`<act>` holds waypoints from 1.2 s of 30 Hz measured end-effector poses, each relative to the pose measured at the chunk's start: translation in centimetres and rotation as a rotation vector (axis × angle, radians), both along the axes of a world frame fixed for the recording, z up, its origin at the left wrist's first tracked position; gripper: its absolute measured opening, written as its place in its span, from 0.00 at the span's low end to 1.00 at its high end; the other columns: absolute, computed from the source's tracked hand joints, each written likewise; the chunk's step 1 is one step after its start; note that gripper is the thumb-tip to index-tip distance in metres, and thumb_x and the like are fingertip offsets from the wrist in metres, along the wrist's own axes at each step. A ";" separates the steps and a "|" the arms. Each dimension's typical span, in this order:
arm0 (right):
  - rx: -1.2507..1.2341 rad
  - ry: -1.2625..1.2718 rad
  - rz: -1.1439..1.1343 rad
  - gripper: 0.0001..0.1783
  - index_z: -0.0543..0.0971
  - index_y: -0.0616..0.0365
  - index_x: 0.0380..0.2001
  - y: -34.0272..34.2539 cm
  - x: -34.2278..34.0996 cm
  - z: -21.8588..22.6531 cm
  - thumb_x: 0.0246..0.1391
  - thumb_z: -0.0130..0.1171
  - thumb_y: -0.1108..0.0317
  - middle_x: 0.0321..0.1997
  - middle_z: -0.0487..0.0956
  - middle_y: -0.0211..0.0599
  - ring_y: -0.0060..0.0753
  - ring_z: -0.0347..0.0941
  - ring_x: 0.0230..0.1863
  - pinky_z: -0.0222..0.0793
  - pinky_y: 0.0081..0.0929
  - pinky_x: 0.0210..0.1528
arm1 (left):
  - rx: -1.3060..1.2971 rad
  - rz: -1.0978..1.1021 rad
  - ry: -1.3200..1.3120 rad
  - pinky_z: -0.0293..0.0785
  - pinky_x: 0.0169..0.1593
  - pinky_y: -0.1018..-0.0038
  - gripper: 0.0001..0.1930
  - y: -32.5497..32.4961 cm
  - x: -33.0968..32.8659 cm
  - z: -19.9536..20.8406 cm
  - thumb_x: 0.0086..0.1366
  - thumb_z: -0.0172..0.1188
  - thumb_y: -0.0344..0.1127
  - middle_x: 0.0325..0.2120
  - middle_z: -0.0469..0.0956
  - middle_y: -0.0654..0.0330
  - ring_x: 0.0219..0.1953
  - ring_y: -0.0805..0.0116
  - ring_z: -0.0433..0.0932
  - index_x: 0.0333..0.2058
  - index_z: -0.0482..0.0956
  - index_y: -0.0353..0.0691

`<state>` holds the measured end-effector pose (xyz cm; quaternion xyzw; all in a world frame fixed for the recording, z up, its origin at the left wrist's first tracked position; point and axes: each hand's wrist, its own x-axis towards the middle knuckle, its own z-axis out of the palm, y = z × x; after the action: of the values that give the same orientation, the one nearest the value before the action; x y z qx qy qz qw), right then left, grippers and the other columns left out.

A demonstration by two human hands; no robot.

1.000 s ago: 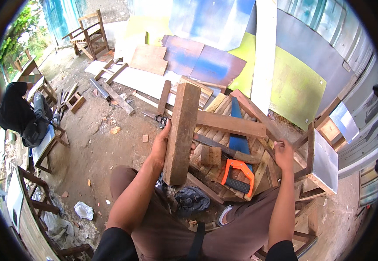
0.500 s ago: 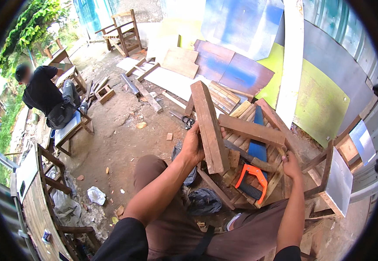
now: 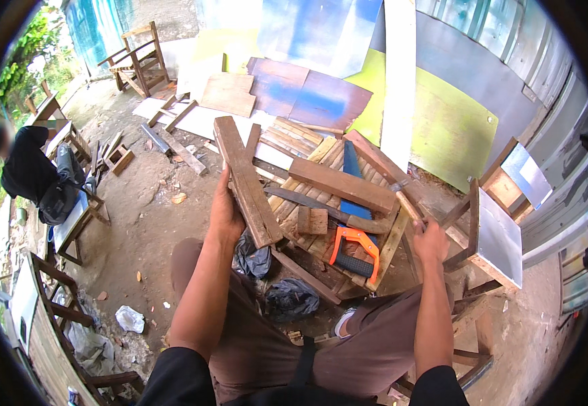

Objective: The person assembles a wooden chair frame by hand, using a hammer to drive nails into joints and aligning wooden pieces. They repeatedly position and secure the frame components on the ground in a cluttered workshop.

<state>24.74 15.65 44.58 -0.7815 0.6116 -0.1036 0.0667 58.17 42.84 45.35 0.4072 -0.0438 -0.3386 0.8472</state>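
Observation:
My left hand (image 3: 226, 213) is closed around a thick brown wooden block (image 3: 246, 183), held tilted above the near left side of a low slatted wooden bench (image 3: 321, 157). My right hand (image 3: 430, 238) grips the light wooden handle of what looks like a hammer (image 3: 409, 205), with dark metal at its far end, over the bench's right side. Between my hands a second wooden block (image 3: 341, 184) lies across the slats. Nearer me are a machete (image 3: 311, 204) with a wooden handle, a small wood offcut (image 3: 312, 220) and a blue-bladed handsaw (image 3: 356, 254) with an orange-and-black handle.
A person (image 3: 33, 166) in dark clothes sits at the far left. Painted boards (image 3: 300, 88) lean at the back. A small chair (image 3: 497, 230) stands at right, another wooden chair (image 3: 139, 61) far back. Black plastic bags (image 3: 292, 299) and wood scraps (image 3: 119, 161) lie on the ground.
The view has swung right. My hands are farther apart, with the left-hand block moved away from the second block. More of the hammer and the small offcut now shows.

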 end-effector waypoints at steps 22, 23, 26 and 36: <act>0.172 -0.711 0.780 0.22 0.85 0.62 0.48 7.7 10.9 -2.3 0.56 0.73 0.58 0.41 0.83 0.41 0.38 0.80 0.41 0.75 0.35 0.46 | 0.368 -0.005 -0.118 0.80 0.47 0.61 0.32 4.8 3.1 -2.4 0.71 0.63 0.44 0.50 0.77 0.52 0.47 0.61 0.80 0.66 0.64 0.35; 0.216 -0.607 0.804 0.26 0.84 0.60 0.52 8.3 11.6 -2.4 0.54 0.75 0.57 0.48 0.82 0.43 0.42 0.80 0.46 0.75 0.37 0.50 | 0.380 -0.010 -0.109 0.80 0.47 0.61 0.32 5.0 3.2 -2.6 0.71 0.63 0.45 0.49 0.77 0.52 0.47 0.60 0.80 0.66 0.65 0.35; 0.180 -0.476 0.891 0.35 0.80 0.58 0.59 9.9 13.4 -3.7 0.49 0.77 0.55 0.61 0.77 0.46 0.49 0.76 0.58 0.73 0.40 0.60 | 0.415 -0.002 -0.074 0.81 0.45 0.61 0.30 5.3 3.6 -3.3 0.71 0.62 0.45 0.48 0.78 0.52 0.45 0.60 0.80 0.65 0.65 0.36; 0.215 -0.327 0.763 0.42 0.74 0.58 0.65 10.1 15.2 -3.6 0.48 0.78 0.59 0.67 0.71 0.46 0.52 0.74 0.61 0.73 0.45 0.62 | 0.440 0.008 -0.109 0.82 0.42 0.65 0.22 5.2 4.5 -3.7 0.75 0.54 0.48 0.40 0.80 0.52 0.38 0.61 0.82 0.58 0.71 0.38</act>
<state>39.91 25.74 41.00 -0.9136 0.2676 -0.1296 0.2774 62.70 48.01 41.64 0.5998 -0.0128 -0.3140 0.7358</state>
